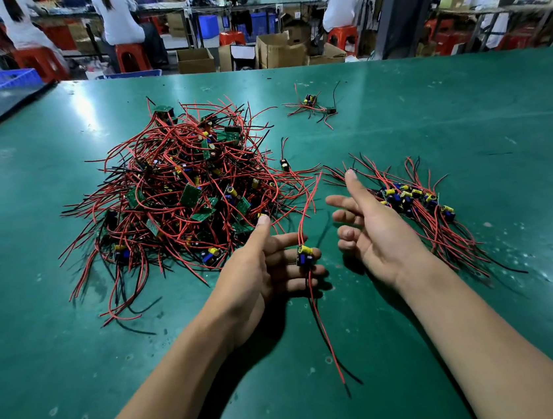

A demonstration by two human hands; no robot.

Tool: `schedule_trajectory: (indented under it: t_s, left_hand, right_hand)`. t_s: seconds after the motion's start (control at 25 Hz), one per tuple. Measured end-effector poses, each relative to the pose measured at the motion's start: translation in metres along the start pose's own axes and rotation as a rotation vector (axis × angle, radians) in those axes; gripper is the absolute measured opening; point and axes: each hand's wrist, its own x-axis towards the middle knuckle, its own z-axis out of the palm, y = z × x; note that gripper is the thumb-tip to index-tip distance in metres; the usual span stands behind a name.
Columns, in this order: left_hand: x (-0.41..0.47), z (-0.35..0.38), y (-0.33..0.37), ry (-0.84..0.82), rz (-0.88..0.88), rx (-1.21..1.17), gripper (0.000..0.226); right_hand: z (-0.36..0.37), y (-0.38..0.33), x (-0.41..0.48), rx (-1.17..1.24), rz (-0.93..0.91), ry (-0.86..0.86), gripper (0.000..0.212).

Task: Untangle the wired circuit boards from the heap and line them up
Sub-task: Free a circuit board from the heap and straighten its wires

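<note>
A big heap [180, 192] of small green circuit boards tangled in red and black wires lies on the green table, left of centre. One wired board [304, 255] with a yellow capacitor and a blue part rests on the straight fingers of my left hand [267, 265]; its wires run up toward the heap and hang down below the hand. My right hand [374, 229] hovers just right of it, fingers loose, thumb up, holding nothing. Behind the right hand lies a row of lined-up boards [415, 200] with their wires fanned out.
A small cluster of boards and wires [313, 107] lies farther back. One loose board [284, 163] sits between the heap and the row. The green table [464, 112] ends at a far edge; beyond it are cardboard boxes, red stools and seated people.
</note>
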Motion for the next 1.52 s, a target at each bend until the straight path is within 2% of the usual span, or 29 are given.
schedule_trajectory:
  t_s: [0.16, 0.24, 0.36, 0.44, 0.52, 0.6, 0.72, 0.84, 0.96, 1.08, 1.2, 1.36, 1.52]
  left_hand:
    - [0.001, 0.000, 0.000, 0.017, -0.004, -0.030, 0.067]
    - [0.001, -0.001, 0.000, 0.005, 0.004, -0.032, 0.072]
    - [-0.001, 0.000, 0.000, -0.024, 0.033, -0.039, 0.072]
    - [-0.002, 0.000, 0.000, -0.035, 0.050, -0.048, 0.070]
    - [-0.001, 0.001, -0.001, -0.045, 0.057, -0.024, 0.071]
    - [-0.001, 0.000, -0.002, -0.049, 0.048, -0.009, 0.070]
    - [0.000, -0.002, -0.002, -0.046, 0.019, -0.021, 0.063]
    - [-0.001, -0.003, -0.002, -0.022, 0.018, -0.020, 0.059]
    - [-0.001, -0.001, -0.004, 0.011, 0.044, -0.051, 0.056]
    - [-0.001, 0.001, -0.007, 0.079, 0.115, -0.082, 0.046]
    - [0.000, 0.000, -0.010, 0.138, 0.222, -0.061, 0.038]
    - [0.000, -0.001, -0.009, 0.179, 0.306, -0.061, 0.023]
    - [0.003, -0.002, -0.009, 0.166, 0.274, -0.076, 0.038]
  right_hand:
    - [-0.001, 0.002, -0.005, -0.114, -0.046, -0.066, 0.058]
    - [0.001, 0.005, -0.011, -0.278, -0.077, -0.178, 0.057]
    - [0.008, 0.012, -0.020, -0.601, -0.217, -0.309, 0.037]
    - [0.011, 0.012, -0.020, -0.712, -0.319, -0.242, 0.025]
    - [0.009, 0.011, -0.017, -0.674, -0.385, -0.139, 0.018]
    - [0.001, 0.007, -0.010, -0.674, -0.477, 0.036, 0.014]
    - [-0.018, 0.000, 0.000, -0.812, -0.569, 0.342, 0.020]
    - [-0.030, -0.001, 0.005, -1.047, -0.601, 0.458, 0.034]
    - [-0.016, 0.007, 0.000, -1.080, -0.768, 0.302, 0.028]
    - [-0.003, 0.020, -0.002, -1.117, -0.744, 0.130, 0.021]
    - [-0.007, 0.024, 0.002, -1.195, -0.662, 0.134, 0.027]
    - [-0.014, 0.021, 0.004, -1.185, -0.623, 0.210, 0.031]
    - [-0.008, 0.024, 0.001, -1.177, -0.658, 0.174, 0.028]
